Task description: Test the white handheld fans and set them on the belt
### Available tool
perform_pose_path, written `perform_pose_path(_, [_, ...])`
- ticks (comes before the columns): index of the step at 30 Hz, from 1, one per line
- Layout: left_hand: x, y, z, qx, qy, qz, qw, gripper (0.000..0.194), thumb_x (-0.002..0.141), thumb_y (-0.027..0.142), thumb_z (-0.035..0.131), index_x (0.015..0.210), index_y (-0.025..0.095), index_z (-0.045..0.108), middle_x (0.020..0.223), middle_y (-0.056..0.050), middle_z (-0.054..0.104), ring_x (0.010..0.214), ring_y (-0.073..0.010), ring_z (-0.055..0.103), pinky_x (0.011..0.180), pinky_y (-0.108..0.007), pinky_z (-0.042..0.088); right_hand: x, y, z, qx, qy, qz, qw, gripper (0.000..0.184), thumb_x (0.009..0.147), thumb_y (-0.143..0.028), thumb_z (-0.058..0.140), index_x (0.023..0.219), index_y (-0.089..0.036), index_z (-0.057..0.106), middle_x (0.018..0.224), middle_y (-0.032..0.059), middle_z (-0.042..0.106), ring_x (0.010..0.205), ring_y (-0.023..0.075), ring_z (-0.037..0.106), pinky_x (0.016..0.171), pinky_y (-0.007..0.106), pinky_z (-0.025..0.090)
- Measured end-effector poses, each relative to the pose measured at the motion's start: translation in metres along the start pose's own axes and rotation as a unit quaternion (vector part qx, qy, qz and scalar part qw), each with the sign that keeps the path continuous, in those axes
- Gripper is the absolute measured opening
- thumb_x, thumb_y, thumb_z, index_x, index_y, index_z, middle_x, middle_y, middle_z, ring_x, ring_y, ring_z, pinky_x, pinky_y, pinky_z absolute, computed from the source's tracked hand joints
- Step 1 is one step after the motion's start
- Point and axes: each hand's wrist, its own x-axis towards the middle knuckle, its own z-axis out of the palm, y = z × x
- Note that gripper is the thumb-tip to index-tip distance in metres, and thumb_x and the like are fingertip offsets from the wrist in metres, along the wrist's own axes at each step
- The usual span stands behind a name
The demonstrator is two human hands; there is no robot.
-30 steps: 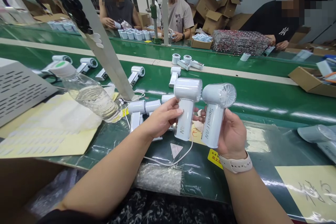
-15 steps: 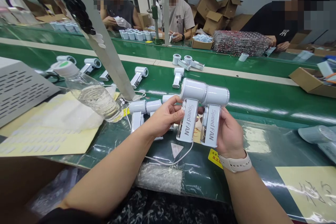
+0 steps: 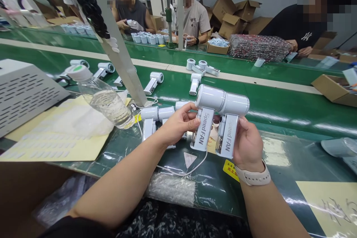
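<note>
One fan (image 3: 205,130) apiece: left hand (image 3: 180,124), right hand (image 3: 248,147), both closed.

Held fans (image 3: 206,119) read "Speed FAN", black shirt (image 3: 292,24) "NY".

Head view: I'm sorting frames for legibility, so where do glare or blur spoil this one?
Head view: white glare streaks the glossy green conveyor belt; head view: in the right hand, the whitish plastic fan with a cylindrical head has grey lettering that fades near its top; head view: the left hand shows no obvious motion blur.
</note>
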Motion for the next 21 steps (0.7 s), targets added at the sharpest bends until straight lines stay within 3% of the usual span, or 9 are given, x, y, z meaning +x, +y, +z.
perform_pose_path(10, [0.0006, -0.0017, -0.0014, 0.009, -0.005, 0.002, 1.000, 0.064, 0.066, 0.052, 0.090, 0.111, 0.021, 0.057, 0.092, -0.007, 0.078, 0.079, -0.0208, 0.074, 0.068, -0.028, 0.054, -0.0004, 0.0003, 0.0017, 0.011, 0.027, 0.004, 1.000, 0.029, 0.084, -0.031, 0.053, 0.106, -0.024, 0.072, 0.087, 0.0057, 0.078, 0.084, 0.0280, 0.074, 0.076, 0.048, 0.061])
perform_pose_path(17, [0.0008, -0.0020, -0.0011, 0.009, -0.020, 0.007, 1.000, 0.063, 0.068, 0.053, 0.088, 0.111, 0.020, 0.056, 0.099, -0.010, 0.078, 0.085, -0.0232, 0.075, 0.066, -0.028, 0.055, -0.0002, 0.0002, 0.0028, 0.016, 0.030, -0.001, 0.999, 0.023, 0.083, -0.032, 0.054, 0.093, -0.022, 0.072, 0.081, 0.0067, 0.078, 0.078, 0.0267, 0.074, 0.071, 0.046, 0.062])
perform_pose_path(21, [0.0014, -0.0029, -0.0022, 0.008, -0.008, -0.001, 1.000, 0.062, 0.065, 0.052, 0.090, 0.108, 0.021, 0.056, 0.094, -0.007, 0.077, 0.078, -0.0183, 0.073, 0.068, -0.027, 0.053, 0.0004, 0.0017, 0.0014, 0.013, 0.022, -0.011, 1.000, 0.023, 0.082, -0.032, 0.055, 0.093, -0.022, 0.072, 0.082, 0.0062, 0.079, 0.079, 0.0283, 0.075, 0.073, 0.049, 0.062])
